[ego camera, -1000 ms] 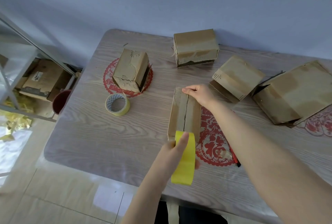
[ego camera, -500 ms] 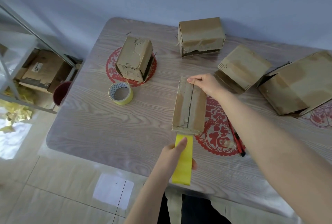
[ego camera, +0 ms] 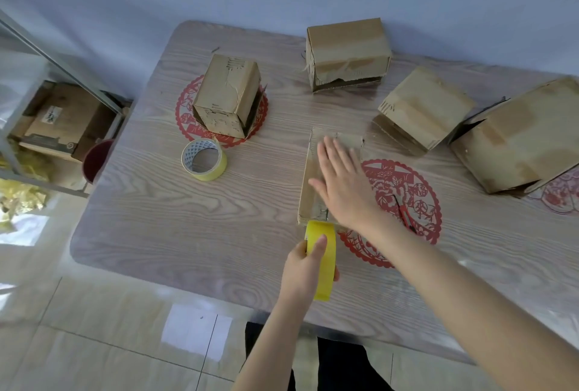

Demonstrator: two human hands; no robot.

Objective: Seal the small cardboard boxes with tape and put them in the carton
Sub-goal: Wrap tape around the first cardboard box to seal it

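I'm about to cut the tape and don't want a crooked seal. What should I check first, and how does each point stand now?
1. Flat box pressed down by right hand: ok.
2. Tape roll in left hand grip: ok.
3. Tape centred over the seam: cannot tell, the hand covers it.
4. Red cutter lying free, right of the box: ok.
5. Cutter blade retracted: cannot tell.

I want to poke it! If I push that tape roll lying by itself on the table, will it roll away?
Probably not. The spare tape roll lies flat on the table, so a push would likely slide it. Stood on its round edge, it could roll. It looks light: a hollow ring with little tape left.
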